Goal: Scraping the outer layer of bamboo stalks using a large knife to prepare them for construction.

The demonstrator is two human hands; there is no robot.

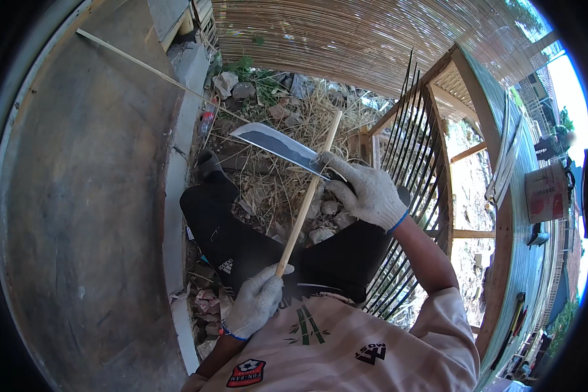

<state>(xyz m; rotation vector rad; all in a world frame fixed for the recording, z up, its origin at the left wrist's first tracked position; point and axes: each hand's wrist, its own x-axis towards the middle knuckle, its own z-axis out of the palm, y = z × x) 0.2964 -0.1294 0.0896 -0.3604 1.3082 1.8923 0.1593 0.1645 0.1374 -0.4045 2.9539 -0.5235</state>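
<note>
My left hand [255, 302], in a pale knit work glove, is closed round the lower end of a bamboo strip [300, 219] near my waist. The strip slants up and away to the right over my lap. My right hand [371, 195], gloved too, grips the dark handle of a machete [277, 145]. Its broad blade points to the far left and crosses the strip above its middle. The right index finger lies along the back end of the blade, close to the strip. Whether the edge touches the strip, I cannot tell.
On the left is a wide brown board [91, 215] beside a concrete ledge [176, 196]. A long thin strip [140, 63] lies across both. Stones [227, 83] and dry straw [287, 176] cover the ground. To the right stands a slatted rack [408, 189], with a carton [547, 193] beyond it.
</note>
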